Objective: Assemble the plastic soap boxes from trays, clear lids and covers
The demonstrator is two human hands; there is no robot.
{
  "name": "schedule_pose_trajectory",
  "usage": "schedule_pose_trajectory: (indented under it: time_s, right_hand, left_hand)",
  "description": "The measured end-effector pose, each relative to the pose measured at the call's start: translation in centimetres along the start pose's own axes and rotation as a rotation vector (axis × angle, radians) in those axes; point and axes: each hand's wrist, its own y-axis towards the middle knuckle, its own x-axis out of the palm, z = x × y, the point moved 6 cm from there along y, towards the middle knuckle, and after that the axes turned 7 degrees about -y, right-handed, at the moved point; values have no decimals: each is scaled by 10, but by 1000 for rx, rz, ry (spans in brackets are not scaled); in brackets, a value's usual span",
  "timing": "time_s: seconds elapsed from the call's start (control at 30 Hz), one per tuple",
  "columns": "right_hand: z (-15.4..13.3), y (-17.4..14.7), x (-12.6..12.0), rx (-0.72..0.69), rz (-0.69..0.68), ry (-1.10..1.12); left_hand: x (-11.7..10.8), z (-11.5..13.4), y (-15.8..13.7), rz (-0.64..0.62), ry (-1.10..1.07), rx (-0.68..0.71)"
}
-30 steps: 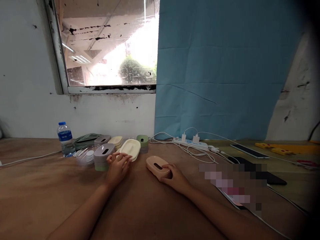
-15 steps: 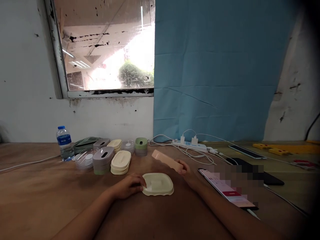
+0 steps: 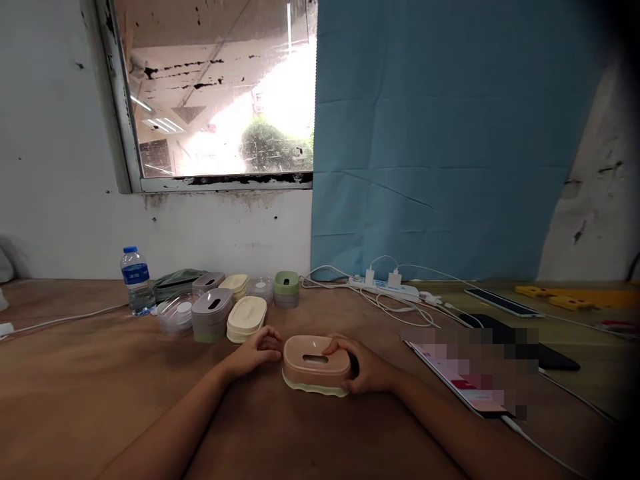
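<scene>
A pink oval cover with a slot in its top sits over a cream oval piece, whose wavy rim shows along the bottom. My right hand grips the cover's right end, thumb and fingers around it. Beside the left end is my left hand, fingers loosely bent and apart, holding nothing; whether a fingertip touches the cover I cannot tell. Behind it stand stacked cream oval pieces and a lilac slotted box with a green base.
Clear round containers, a green slotted box, a dark green pouch and a water bottle stand along the wall. Right of me lie a lit phone, a power strip with tangled cables, and a second phone.
The pink cover has come down from my raised right hand onto the cream piece. My left hand has let go of the cream piece and moved slightly left.
</scene>
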Motion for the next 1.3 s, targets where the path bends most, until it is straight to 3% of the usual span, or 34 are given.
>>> schedule_pose_trajectory:
  time_s: [0.17, 0.3, 0.43, 0.63, 0.9, 1.3]
  right_hand:
    - [-2, -2, 5, 51, -89, -69]
    - [-5, -6, 8, 158, -153, -156]
    - [-19, -7, 11, 170, -187, -187]
    - [-33, -8, 10, 253, -212, -264]
    - [-33, -11, 14, 268, -289, -312]
    - [-33, -11, 17, 263, -275, -326]
  left_hand:
    - [26, 25, -11, -95, 258, 158]
    - [36, 25, -12, -109, 424, 147]
    - [33, 23, -13, -115, 443, 104]
    - [29, 27, -17, -248, 394, 76]
    - [24, 29, -14, -195, 335, 196]
    - [29, 32, -21, -227, 536, 235]
